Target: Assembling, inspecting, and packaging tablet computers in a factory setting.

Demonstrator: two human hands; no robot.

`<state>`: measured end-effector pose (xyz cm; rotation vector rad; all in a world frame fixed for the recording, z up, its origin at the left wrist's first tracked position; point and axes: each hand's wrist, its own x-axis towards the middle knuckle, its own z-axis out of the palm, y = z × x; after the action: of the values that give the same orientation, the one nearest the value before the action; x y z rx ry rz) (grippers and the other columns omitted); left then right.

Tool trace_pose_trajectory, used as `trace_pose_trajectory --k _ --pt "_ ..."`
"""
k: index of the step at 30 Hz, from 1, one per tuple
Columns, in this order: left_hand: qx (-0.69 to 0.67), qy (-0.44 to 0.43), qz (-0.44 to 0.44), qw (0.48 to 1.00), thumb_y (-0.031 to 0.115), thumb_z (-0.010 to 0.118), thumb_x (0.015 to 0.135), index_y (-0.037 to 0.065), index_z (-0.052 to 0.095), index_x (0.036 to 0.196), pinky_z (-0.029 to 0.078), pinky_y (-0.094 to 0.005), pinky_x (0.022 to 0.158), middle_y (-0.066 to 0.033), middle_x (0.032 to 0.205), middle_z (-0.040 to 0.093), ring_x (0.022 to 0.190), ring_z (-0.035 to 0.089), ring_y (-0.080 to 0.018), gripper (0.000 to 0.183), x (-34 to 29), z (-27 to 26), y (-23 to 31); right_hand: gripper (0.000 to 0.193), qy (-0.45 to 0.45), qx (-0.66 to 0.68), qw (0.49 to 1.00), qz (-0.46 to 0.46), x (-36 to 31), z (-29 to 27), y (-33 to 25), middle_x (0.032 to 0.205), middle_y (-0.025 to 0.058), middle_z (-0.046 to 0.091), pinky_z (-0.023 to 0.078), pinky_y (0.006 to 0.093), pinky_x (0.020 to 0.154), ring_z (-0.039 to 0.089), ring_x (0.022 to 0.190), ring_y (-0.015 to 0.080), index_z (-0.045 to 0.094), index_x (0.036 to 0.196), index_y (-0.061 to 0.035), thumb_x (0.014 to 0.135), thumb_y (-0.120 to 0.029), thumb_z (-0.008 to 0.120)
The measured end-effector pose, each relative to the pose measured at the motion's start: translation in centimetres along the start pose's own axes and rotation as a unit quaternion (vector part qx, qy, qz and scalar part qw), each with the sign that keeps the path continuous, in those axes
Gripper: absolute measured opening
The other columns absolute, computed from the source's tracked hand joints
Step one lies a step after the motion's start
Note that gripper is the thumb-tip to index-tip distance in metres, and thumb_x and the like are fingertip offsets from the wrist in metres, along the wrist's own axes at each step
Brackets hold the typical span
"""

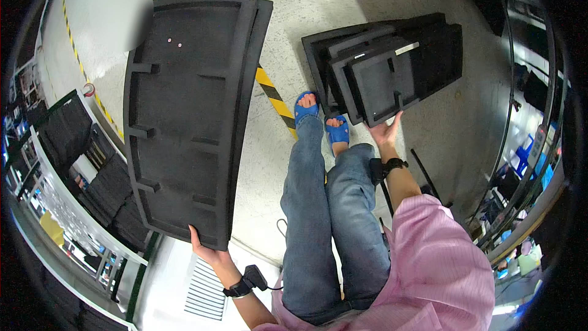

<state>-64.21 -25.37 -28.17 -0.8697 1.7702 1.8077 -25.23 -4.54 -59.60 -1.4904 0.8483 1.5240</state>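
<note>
A long black foam tray (177, 98) with low walls and short inner ribs stands tilted on the left. Behind its right edge shows a second black panel (262, 30). My left hand (211, 252) grips the near end of the long tray, thumb over the rim and the other fingers hidden behind. On the right, a small black foam tray (375, 86) lies on top of larger black foam trays (438, 55), stacked unevenly. Closed on the near edge of this small tray, my right hand (386, 132) has its thumb raised beside it and its fingers mostly underneath.
Yellow-black tape (275, 98) crosses the grey floor (294, 18) between the stacks, near my blue sandals (306, 105). A rack with black foam pieces (113, 199) is at left. Metal-framed shelving (511, 73) runs along the right. A white slatted panel (205, 291) lies near my left forearm.
</note>
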Motion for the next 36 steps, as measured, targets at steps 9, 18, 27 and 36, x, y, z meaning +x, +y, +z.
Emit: trace_pose_trajectory --k 9,18,27,36 --pt "-0.003 -0.014 -0.027 1.0 0.021 0.054 0.087 -0.006 0.04 0.123 0.043 -0.0487 0.093 -0.0197 0.126 0.047 0.11 0.05 -0.0347 0.047 -1.5 -1.4 0.7 0.057 -0.137 -0.212 0.967 -0.045 -2.8 4.4 -2.6 0.109 0.0092 0.058 0.045 0.0372 0.085 0.056 0.096 0.0231 0.053 0.114 -0.0056 0.073 -0.04 0.072" --pt "0.067 -0.105 -0.06 0.99 0.017 0.057 0.083 -0.006 0.049 0.115 0.047 -0.0408 0.088 -0.0154 0.114 0.056 0.102 0.056 -0.0278 0.04 -6.8 -2.7 10.7 0.071 -0.018 -0.43 0.901 0.046 -39.6 1.5 -6.2 0.131 0.0143 0.044 0.033 0.0406 0.101 0.041 0.121 0.0276 0.039 0.13 -0.0013 0.075 -0.034 0.071" --pt "0.094 -0.193 -0.055 0.975 0.02 0.062 0.074 0.001 0.049 0.114 0.042 -0.0397 0.089 -0.0128 0.11 0.053 0.096 0.052 -0.0293 0.046 -13.0 -2.4 15.6 0.071 -0.109 -0.756 0.604 -0.228 -66.3 0.9 -12.8 0.102 0.0133 0.061 0.043 0.0321 0.085 0.056 0.095 0.0207 0.056 0.111 0.0037 0.06 -0.04 0.08" --pt "0.304 -0.36 0.076 0.879 0.029 0.06 0.069 -0.005 0.048 0.114 0.041 -0.0398 0.09 -0.0164 0.115 0.05 0.103 0.048 -0.0297 0.057 -17.7 -0.5 14.7 0.06 -0.117 -0.357 0.752 -0.542 -71.7 -16.4 -16.5 0.099 0.0086 0.059 0.044 0.0305 0.082 0.055 0.092 0.0179 0.056 0.104 0.0013 0.056 -0.023 0.083"
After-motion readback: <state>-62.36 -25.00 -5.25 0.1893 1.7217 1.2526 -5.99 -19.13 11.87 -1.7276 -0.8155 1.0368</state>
